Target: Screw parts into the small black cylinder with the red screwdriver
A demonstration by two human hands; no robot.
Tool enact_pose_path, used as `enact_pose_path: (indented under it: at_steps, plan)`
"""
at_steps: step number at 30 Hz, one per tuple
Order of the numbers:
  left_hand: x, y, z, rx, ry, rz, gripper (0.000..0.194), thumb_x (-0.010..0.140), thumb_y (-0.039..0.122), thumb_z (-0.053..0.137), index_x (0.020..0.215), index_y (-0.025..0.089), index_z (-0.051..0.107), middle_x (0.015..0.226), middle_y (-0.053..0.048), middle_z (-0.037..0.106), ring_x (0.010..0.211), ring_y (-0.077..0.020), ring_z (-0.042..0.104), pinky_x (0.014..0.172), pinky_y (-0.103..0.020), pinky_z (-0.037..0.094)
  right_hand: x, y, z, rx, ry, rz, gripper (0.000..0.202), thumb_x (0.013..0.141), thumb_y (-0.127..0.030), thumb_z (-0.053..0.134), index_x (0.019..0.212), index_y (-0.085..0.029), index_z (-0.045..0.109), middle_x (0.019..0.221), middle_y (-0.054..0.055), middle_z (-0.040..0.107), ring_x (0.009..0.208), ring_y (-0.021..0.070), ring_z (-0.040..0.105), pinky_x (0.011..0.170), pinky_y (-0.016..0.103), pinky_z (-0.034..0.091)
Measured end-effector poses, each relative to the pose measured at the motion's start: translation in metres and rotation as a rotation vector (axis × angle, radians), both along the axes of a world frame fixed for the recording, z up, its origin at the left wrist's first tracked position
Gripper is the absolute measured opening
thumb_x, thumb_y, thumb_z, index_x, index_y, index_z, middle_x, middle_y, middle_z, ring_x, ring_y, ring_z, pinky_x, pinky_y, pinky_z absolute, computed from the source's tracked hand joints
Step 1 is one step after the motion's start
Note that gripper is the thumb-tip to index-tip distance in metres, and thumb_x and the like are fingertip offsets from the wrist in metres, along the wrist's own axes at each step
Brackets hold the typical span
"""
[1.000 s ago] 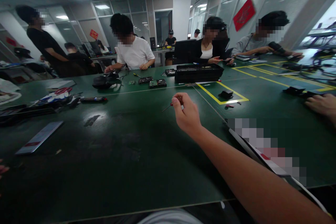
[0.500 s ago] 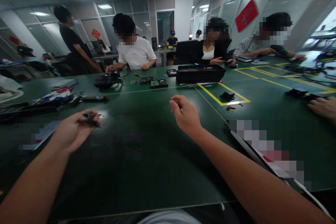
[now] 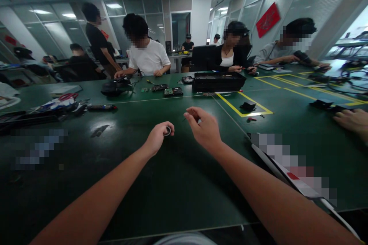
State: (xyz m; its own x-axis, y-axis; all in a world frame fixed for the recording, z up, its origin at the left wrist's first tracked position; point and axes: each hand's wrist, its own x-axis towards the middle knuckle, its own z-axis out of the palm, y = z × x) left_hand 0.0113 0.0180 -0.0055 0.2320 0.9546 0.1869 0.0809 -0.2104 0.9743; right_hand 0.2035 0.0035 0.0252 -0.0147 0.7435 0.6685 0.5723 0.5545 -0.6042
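Note:
My left hand (image 3: 157, 138) is closed around a small round object (image 3: 167, 131) with a grey ring-shaped end; its kind is unclear, as the fingers cover most of it. Just to the right, my right hand (image 3: 203, 127) is raised over the green table with thumb and fingers curled together. A tiny thin dark bit shows by its fingertips, too small to name. The two hands are close but apart. On the tabletop left of them lies a flat dark patch or scrap (image 3: 100, 131).
Beyond the hands stand a long black case (image 3: 218, 82) and circuit-board parts (image 3: 173, 91). A black bracket (image 3: 248, 106) lies inside yellow tape. Tools and cables (image 3: 64, 101) pile up at left. A white-edged panel (image 3: 287, 174) lies at right. Co-workers sit around the table.
My left hand has swung from the left to the middle, beside my right hand, with the small object in it. The right hand has barely moved. A standing person at the back left has shifted rightward.

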Motion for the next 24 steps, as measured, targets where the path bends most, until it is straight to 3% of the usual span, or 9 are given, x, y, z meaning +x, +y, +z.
enact_pose_path:
  at_steps: [5, 9, 11, 15, 24]
  plan:
    - [-0.015, -0.001, -0.008, 0.076, 0.155, -0.086, 0.021, 0.08, 0.026, 0.042, 0.085, 0.018, 0.061, 0.087, -0.005, 0.058, 0.087, -0.0219, 0.055, 0.082, -0.035, 0.045, -0.001, -0.007, 0.006, 0.012, -0.001, -0.016, 0.023, 0.095, -0.042, 0.059, 0.091, -0.021, 0.067, 0.073, 0.002, 0.068, 0.065, 0.0176, 0.06, 0.064, 0.031, 0.044]
    - [-0.021, -0.009, -0.007, 0.109, 0.426, 0.034, 0.033, 0.082, 0.032, 0.063, 0.111, 0.021, 0.054, 0.103, -0.004, 0.058, 0.093, -0.0219, 0.056, 0.082, -0.034, 0.047, 0.0, -0.011, 0.007, 0.032, 0.068, 0.015, 0.019, 0.098, -0.037, 0.052, 0.092, -0.023, 0.063, 0.078, 0.003, 0.07, 0.07, 0.0185, 0.065, 0.068, 0.032, 0.048]
    - [-0.02, -0.01, -0.01, 0.127, 0.502, 0.103, 0.032, 0.083, 0.028, 0.064, 0.112, 0.021, 0.051, 0.104, -0.004, 0.058, 0.093, -0.0209, 0.056, 0.083, -0.034, 0.046, -0.001, -0.011, 0.005, 0.022, 0.11, 0.063, 0.018, 0.099, -0.035, 0.05, 0.097, -0.022, 0.062, 0.082, 0.004, 0.072, 0.075, 0.0191, 0.068, 0.072, 0.033, 0.05]
    - [-0.016, -0.008, -0.014, 0.185, 0.548, 0.118, 0.019, 0.089, 0.025, 0.06, 0.106, 0.02, 0.053, 0.101, -0.003, 0.059, 0.092, -0.0203, 0.056, 0.084, -0.034, 0.044, -0.002, -0.007, -0.003, -0.04, 0.145, 0.169, 0.018, 0.099, -0.036, 0.051, 0.104, -0.022, 0.062, 0.087, 0.004, 0.075, 0.081, 0.0196, 0.072, 0.076, 0.034, 0.052]
    - [-0.016, -0.011, -0.009, 0.289, 0.505, 0.106, 0.023, 0.091, 0.028, 0.063, 0.113, 0.023, 0.06, 0.114, -0.004, 0.064, 0.106, -0.0233, 0.059, 0.096, -0.037, 0.045, -0.004, -0.005, -0.007, -0.103, 0.113, 0.209, 0.016, 0.099, -0.034, 0.052, 0.103, -0.021, 0.062, 0.088, 0.003, 0.075, 0.084, 0.0194, 0.073, 0.077, 0.034, 0.052]
